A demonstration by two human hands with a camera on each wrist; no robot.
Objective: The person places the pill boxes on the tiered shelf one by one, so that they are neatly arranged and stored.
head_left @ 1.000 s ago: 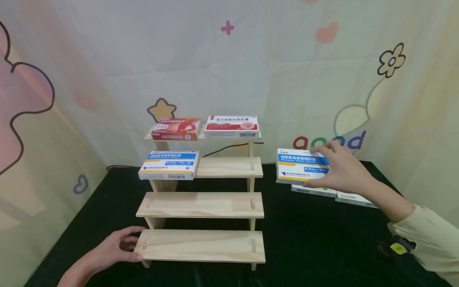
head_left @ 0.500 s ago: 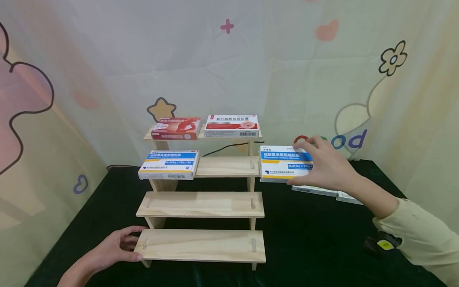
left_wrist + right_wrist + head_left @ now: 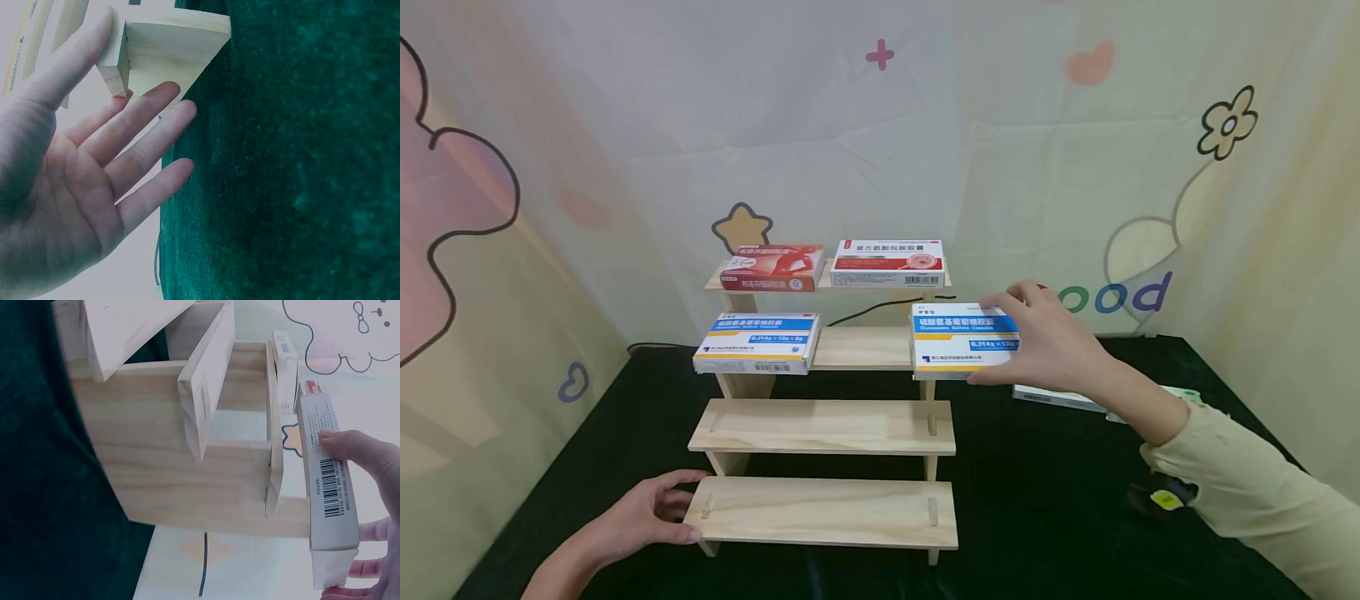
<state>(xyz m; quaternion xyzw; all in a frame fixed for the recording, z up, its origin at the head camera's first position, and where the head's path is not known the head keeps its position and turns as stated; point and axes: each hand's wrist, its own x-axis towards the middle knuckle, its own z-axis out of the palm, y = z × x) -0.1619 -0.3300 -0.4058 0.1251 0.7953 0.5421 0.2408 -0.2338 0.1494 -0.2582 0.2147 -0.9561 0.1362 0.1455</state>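
Observation:
My right hand (image 3: 1054, 343) pinches a white, blue and yellow medicine box (image 3: 953, 337) from its right side. The box overlaps the right end of the second step from the top of a wooden stepped display rack (image 3: 820, 512). In the right wrist view, the thumb presses the barcode side of the box (image 3: 331, 494), with fingers behind it. A matching medicine box (image 3: 758, 343) lies at that step's left end. My left hand (image 3: 632, 521) holds the left end of the rack's lowest step, thumb and index finger at its edges; the other fingers extend free in the left wrist view.
On the top step sit a red medicine box (image 3: 772, 268) and a white-and-red one (image 3: 889, 265). More flat white boxes (image 3: 1060, 397) lie on the dark green cloth (image 3: 1037, 500) behind my right forearm. A printed curtain (image 3: 820, 108) hangs behind.
My right hand has carried the medicine box leftward, from beside the rack to over the right end of the second step. My left hand stays at the lowest step.

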